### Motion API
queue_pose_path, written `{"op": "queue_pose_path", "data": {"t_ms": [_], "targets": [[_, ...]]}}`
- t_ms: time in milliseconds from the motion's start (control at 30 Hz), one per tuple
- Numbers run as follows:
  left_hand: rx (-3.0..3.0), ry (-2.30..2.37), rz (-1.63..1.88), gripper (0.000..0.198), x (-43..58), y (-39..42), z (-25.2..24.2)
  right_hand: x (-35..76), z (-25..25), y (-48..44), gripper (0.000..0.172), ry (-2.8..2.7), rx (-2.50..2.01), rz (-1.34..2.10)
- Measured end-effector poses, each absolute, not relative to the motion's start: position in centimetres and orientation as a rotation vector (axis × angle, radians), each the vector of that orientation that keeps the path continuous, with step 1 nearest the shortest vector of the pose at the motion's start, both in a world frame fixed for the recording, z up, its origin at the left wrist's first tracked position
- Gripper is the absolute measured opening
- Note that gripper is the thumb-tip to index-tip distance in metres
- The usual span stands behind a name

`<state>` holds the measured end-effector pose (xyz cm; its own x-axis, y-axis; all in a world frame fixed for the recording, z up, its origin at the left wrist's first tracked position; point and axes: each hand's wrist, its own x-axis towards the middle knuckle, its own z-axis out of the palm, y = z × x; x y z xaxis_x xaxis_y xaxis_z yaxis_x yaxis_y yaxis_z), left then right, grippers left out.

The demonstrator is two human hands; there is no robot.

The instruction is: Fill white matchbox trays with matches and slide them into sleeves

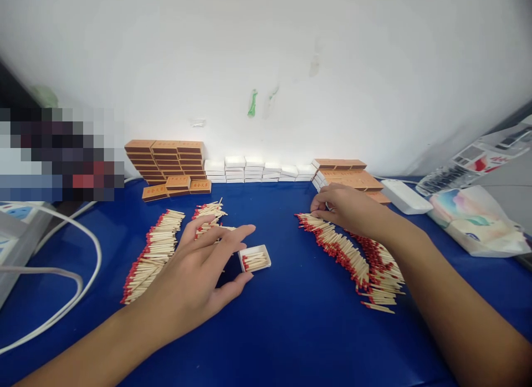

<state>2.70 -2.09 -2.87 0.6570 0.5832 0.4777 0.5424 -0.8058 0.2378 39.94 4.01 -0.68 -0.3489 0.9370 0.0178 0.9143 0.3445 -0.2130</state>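
Observation:
My left hand [199, 270] rests on the blue table [291, 331] with fingers spread, its thumb and fingertips just beside a small white matchbox tray [255, 258] holding a few red-tipped matches. A long row of matches [152, 254] lies to its left and a smaller heap [210, 212] behind it. My right hand [347, 209] is curled at the far end of another long row of matches [353, 254], fingers pinched on matches there.
Stacks of brown matchbox sleeves [166, 159] stand at the back left, white inner trays [257, 169] along the wall, more brown sleeves [349, 176] at the back right. A white box [405, 195] and plastic bag [477, 220] lie right. White cables [78, 276] run left.

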Motion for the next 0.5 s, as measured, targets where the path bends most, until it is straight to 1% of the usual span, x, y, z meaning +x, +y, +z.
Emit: {"op": "queue_pose_path", "data": {"t_ms": [333,500], "targets": [[2.780,0.958,0.818,0.061,2.58,-2.18,-2.81,39.65,-0.98,4.00,0.018,-2.437,-1.793,0.220],[2.774,0.953,0.831,0.062,2.62,-2.08,-2.92,39.32,-0.93,3.86,0.017,-2.436,-1.759,0.194]]}}
